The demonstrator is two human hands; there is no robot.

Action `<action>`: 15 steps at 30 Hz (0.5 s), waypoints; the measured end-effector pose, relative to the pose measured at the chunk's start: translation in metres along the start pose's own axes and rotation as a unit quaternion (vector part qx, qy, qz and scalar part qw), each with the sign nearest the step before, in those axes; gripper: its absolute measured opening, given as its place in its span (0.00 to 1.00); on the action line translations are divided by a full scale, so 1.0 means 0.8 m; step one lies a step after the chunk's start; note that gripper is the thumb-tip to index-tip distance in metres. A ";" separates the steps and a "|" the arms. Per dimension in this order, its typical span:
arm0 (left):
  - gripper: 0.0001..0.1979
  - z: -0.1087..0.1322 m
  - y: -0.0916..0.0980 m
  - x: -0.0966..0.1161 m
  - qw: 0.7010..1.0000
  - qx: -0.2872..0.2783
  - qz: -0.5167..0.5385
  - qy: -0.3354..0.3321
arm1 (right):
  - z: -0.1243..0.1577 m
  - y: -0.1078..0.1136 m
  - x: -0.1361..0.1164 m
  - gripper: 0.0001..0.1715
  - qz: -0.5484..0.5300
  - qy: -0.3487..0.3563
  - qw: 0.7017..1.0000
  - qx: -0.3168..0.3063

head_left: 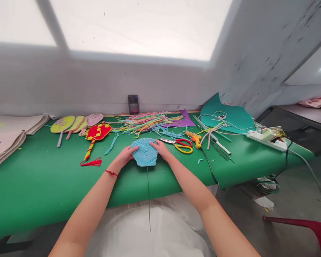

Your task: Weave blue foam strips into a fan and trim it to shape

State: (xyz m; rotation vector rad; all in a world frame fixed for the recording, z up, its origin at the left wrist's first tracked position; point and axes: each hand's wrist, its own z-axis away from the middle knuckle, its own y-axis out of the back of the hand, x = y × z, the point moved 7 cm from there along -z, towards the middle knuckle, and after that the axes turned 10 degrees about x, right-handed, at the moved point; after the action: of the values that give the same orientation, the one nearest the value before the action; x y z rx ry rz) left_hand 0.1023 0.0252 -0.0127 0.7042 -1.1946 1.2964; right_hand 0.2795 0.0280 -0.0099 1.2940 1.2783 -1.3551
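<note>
Between my two hands is a light blue fan head [144,153] made of pipe cleaners laid in V-shaped rows. My left hand [127,154] grips its left edge, thumb on top. At the upper right edge, my right hand [161,148] pinches it the same way. A thin dark wire [148,196] sticks out of the bottom of the fan head and hangs past the table edge toward my lap. Just right of my right hand lie scissors [180,144] with red and yellow handles, and beside them an orange glue gun [194,138].
A red and yellow fan [98,132] with a tassel and several pastel round fans [62,124] lie left. Behind my hands is a pile of pipe cleaners [147,121]. Teal sheets [227,116], wires and a power strip [267,137] are right; cloth bags [8,139] far left.
</note>
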 end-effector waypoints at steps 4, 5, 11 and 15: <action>0.18 -0.003 0.001 -0.002 1.000 0.006 0.000 0.014 | 0.002 -0.003 -0.003 0.26 0.029 0.002 1.000 -0.012; 0.17 -0.004 0.003 -0.002 1.000 0.014 0.004 0.013 | 0.004 -0.004 -0.004 0.26 0.034 0.000 0.999 -0.014; 0.15 -0.009 0.024 0.010 0.991 0.105 0.076 -0.024 | 0.010 -0.015 -0.005 0.27 0.048 -0.025 0.997 -0.059; 0.13 -0.007 0.022 0.013 0.990 0.083 0.111 -0.029 | 0.011 -0.016 -0.005 0.27 0.013 -0.023 0.997 -0.075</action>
State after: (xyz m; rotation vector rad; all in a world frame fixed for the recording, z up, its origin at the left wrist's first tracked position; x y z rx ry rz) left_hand 0.0858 0.0372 -0.0086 0.7485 -1.2494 1.5846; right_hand 0.2661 0.0208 -0.0048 1.1664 1.3007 -1.2401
